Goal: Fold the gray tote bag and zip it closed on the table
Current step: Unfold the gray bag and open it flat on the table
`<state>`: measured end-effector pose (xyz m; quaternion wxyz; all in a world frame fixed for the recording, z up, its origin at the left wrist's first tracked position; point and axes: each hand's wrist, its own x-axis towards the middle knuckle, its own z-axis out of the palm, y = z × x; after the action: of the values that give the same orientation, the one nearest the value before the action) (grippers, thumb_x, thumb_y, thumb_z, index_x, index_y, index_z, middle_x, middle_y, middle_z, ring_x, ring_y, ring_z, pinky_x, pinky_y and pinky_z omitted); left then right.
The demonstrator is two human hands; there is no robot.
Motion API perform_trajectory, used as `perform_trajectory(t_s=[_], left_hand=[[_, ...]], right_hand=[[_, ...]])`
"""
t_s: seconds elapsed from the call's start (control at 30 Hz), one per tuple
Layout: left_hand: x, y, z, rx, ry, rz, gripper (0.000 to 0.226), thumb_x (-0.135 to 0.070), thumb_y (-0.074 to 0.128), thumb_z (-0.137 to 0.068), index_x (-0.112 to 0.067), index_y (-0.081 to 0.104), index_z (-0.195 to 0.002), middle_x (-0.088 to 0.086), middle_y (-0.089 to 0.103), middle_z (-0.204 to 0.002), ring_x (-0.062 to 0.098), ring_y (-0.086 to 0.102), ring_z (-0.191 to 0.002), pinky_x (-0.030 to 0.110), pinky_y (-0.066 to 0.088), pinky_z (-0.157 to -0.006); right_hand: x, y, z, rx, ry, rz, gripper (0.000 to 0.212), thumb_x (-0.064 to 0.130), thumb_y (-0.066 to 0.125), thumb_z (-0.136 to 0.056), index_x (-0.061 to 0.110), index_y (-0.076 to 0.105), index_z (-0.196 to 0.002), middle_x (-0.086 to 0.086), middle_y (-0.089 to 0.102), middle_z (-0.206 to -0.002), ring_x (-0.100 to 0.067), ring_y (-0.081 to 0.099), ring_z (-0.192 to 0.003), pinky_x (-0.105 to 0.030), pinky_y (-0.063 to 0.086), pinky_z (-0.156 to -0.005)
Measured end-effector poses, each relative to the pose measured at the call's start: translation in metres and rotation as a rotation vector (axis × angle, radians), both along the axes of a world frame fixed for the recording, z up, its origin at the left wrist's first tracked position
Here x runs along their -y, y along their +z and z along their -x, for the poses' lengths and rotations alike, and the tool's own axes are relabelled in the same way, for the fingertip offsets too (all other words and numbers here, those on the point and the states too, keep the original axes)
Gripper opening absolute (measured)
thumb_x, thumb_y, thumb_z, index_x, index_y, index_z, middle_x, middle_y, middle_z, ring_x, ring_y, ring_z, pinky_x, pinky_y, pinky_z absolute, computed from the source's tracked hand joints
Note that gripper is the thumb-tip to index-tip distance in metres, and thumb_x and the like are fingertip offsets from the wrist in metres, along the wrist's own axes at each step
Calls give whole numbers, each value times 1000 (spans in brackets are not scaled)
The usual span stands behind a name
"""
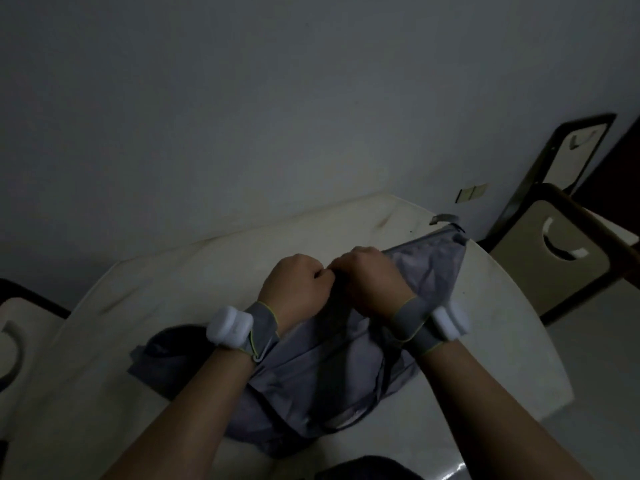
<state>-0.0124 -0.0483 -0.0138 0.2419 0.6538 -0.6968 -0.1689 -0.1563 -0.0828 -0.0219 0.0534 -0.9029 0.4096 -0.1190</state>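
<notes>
The gray tote bag point(322, 368) lies rumpled across the white table point(145, 299), one corner stretched to the far right edge. Dark straps run over its near part. My left hand point(298, 285) and my right hand point(374, 282) meet at the middle of the bag, fists closed, both pinching its fabric at the same spot. What lies between the fingers is hidden, so a zipper pull cannot be made out. Each wrist wears a gray band with a white device.
A chair point(554, 258) stands past the table's right side, another chair point(14, 327) at the left edge. The wall runs behind the table. A small gray piece point(443, 218) sits at the far right corner. The scene is dim.
</notes>
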Motion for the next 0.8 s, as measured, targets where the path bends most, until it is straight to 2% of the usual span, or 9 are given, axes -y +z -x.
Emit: perform_trajectory(t_s=[0.13,0.27,0.33,0.47,0.53,0.6,0.7,0.8], left_hand=[[-6,-4,-2,-30,-3,13,42,-31,46,-81,-1,47,-52,16,55,-56,31,57,-60,42,49,-56],[-10,-4,-6,-21,41,29,43,-35,43,-77,-2,44,-50,15,52,-52,30,55,-57,42,49,-55],[-14,-4,-15,-21,76,37,43,-35,42,-77,0,43,-50,16,52,-52,29,55,-55,43,49,-54],[-28,-1,-40,38,117,59,42,-36,40,-76,-8,37,-45,10,50,-50,30,56,-57,37,47,-52],[-39,-3,-59,46,157,72,41,-35,40,-75,-12,31,-43,6,44,-47,28,54,-55,35,43,-51],[-50,-7,-79,21,193,69,41,-33,40,-76,-10,32,-44,8,44,-46,25,52,-52,37,43,-51],[-55,-13,-88,19,204,85,40,-32,42,-78,-4,42,-49,17,56,-55,31,57,-59,41,48,-55],[-54,-10,-81,44,210,71,37,-34,42,-75,-9,41,-48,8,49,-50,33,56,-61,37,46,-55]], right_hand=[[0,-10,6,178,-40,52,25,18,56,-71,21,76,-84,-5,72,-71,-30,63,-72,-32,48,-64],[2,-10,8,210,-128,-2,27,25,55,-75,28,77,-90,-10,71,-78,-32,64,-76,-37,53,-67],[7,-7,18,228,-162,20,24,22,59,-75,27,77,-89,-13,71,-79,-35,65,-73,-35,53,-67],[15,-1,22,172,-144,33,21,11,65,-76,22,78,-87,-11,75,-82,-34,69,-73,-34,54,-68],[17,0,18,121,-147,10,23,13,62,-78,26,76,-91,-10,75,-88,-36,68,-79,-39,55,-72],[17,1,12,64,-151,-16,23,17,60,-81,27,75,-96,-11,74,-93,-37,66,-85,-38,54,-75],[9,8,-23,-22,-52,-82,24,29,63,-81,27,70,-104,-12,71,-102,-36,63,-95,-37,51,-79],[-15,5,-74,37,150,-112,25,31,61,-80,25,68,-103,-9,72,-101,-36,64,-94,-41,54,-78]])
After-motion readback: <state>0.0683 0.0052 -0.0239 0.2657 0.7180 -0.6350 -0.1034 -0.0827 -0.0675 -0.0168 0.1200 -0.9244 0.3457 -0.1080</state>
